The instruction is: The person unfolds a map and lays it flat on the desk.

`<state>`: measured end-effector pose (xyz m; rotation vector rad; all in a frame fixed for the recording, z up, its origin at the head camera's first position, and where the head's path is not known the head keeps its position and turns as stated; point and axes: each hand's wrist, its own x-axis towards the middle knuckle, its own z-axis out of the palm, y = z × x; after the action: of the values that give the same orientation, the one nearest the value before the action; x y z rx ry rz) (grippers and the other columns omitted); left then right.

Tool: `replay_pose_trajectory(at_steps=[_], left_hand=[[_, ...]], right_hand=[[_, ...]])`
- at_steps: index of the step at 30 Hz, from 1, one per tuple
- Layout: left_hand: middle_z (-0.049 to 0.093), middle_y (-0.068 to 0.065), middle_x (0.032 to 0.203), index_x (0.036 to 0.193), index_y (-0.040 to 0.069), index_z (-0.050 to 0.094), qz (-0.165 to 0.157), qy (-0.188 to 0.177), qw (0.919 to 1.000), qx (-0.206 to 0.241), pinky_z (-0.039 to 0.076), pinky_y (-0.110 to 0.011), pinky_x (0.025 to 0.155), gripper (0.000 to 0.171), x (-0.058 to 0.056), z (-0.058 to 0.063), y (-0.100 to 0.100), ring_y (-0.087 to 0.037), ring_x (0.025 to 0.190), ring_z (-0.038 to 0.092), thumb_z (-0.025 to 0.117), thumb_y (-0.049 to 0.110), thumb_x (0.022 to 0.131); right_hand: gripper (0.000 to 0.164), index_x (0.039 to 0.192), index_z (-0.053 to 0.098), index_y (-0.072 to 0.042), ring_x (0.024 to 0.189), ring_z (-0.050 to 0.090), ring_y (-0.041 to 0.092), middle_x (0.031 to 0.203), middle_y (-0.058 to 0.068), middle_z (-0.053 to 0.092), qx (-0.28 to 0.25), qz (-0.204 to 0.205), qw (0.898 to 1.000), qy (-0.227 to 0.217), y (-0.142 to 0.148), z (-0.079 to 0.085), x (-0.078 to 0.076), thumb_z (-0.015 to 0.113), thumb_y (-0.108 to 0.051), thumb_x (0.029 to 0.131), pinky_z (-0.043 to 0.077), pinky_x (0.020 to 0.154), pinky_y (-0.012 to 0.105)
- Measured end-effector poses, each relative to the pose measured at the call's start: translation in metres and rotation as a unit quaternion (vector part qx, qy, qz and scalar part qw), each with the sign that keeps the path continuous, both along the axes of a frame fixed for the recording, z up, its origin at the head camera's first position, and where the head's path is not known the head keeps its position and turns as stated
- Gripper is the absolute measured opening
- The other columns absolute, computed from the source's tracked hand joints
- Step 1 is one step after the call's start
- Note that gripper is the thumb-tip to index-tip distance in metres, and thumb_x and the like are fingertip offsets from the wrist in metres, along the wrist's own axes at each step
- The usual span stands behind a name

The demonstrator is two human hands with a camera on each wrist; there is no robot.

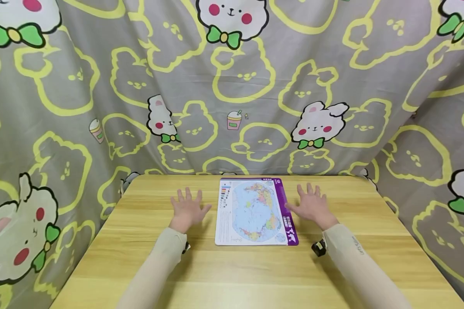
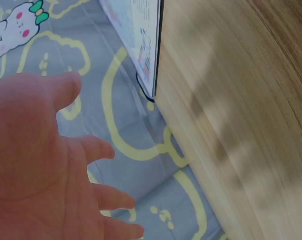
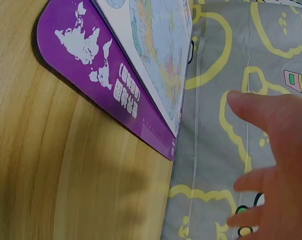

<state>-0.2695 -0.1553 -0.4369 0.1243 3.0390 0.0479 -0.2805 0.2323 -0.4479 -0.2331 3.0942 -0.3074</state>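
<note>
A world map board (image 1: 255,212) with a purple border strip lies flat on the table, turned sideways in the head view. My left hand (image 1: 188,208) is spread with straight fingers to the left of the board, holding nothing. To the board's right, my right hand (image 1: 311,205) is likewise spread, its thumb near the purple edge. In the left wrist view the left hand (image 2: 36,160) hovers over the table, apart from the board's corner (image 2: 148,75). The right wrist view shows the purple strip (image 3: 86,55) with a white world map print, and the right hand (image 3: 285,155) away from it.
The wooden table (image 1: 232,279) ends at the back against a grey curtain (image 1: 201,86) with yellow cartoon outlines, which also hangs along both sides. A dark wrist camera (image 1: 319,247) sits at the right sleeve.
</note>
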Motion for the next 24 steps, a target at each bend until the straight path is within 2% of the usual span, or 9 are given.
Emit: replay_pose_trajectory(at_steps=[4,7,10,14,19,24], left_hand=[[0.017,-0.03,0.15,0.151,0.009,0.023,-0.028,0.008,0.9996,0.002,0.015,-0.067,0.105,0.073,0.001,-0.003,0.003,-0.051,0.135,0.015,0.032,0.057,0.097],[0.021,-0.031,0.149,0.148,0.003,0.027,-0.066,0.009,0.9977,0.014,0.021,-0.062,0.106,0.07,0.004,-0.005,0.008,-0.049,0.135,0.021,0.039,0.05,0.097],[0.022,-0.03,0.149,0.146,-0.001,0.029,-0.109,-0.003,0.9937,0.026,0.022,-0.057,0.108,0.069,0.007,-0.009,0.014,-0.046,0.136,0.022,0.044,0.045,0.098],[0.021,-0.028,0.15,0.146,-0.002,0.03,-0.164,-0.025,0.9858,0.026,0.022,-0.052,0.11,0.067,0.01,-0.016,0.022,-0.042,0.137,0.021,0.044,0.043,0.098],[0.023,-0.025,0.151,0.145,-0.001,0.034,-0.213,-0.045,0.9761,0.011,0.024,-0.049,0.11,0.065,0.015,-0.025,0.028,-0.039,0.138,0.023,0.046,0.042,0.098],[0.025,-0.022,0.151,0.145,0.001,0.035,-0.258,-0.047,0.965,-0.004,0.026,-0.048,0.11,0.066,0.02,-0.033,0.034,-0.038,0.138,0.024,0.047,0.044,0.097]], right_hand=[[0.079,0.145,0.033,0.002,0.129,0.027,0.053,0.146,0.034,0.022,-0.025,0.053,0.998,-0.007,0.0,-0.004,0.0,0.054,-0.052,0.09,0.03,0.099,0.065],[0.068,0.141,0.041,0.002,0.127,0.036,0.05,0.144,0.032,0.03,-0.054,0.094,0.994,-0.011,-0.004,-0.006,0.001,0.06,-0.039,0.091,0.032,0.1,0.061],[0.06,0.135,0.049,0.002,0.124,0.042,0.047,0.14,0.029,0.039,-0.062,0.13,0.99,-0.002,-0.008,-0.01,0.005,0.064,-0.033,0.09,0.034,0.101,0.057],[0.054,0.13,0.054,0.003,0.12,0.047,0.044,0.134,0.027,0.048,-0.046,0.172,0.984,0.016,-0.013,-0.014,0.01,0.066,-0.029,0.088,0.038,0.1,0.053],[0.052,0.127,0.056,0.005,0.118,0.05,0.043,0.131,0.027,0.05,-0.022,0.22,0.975,0.036,-0.018,-0.02,0.017,0.068,-0.027,0.087,0.04,0.098,0.052],[0.053,0.13,0.055,0.002,0.121,0.048,0.04,0.136,0.024,0.047,-0.013,0.247,0.969,0.017,-0.021,-0.023,0.027,0.066,-0.029,0.088,0.04,0.099,0.051]])
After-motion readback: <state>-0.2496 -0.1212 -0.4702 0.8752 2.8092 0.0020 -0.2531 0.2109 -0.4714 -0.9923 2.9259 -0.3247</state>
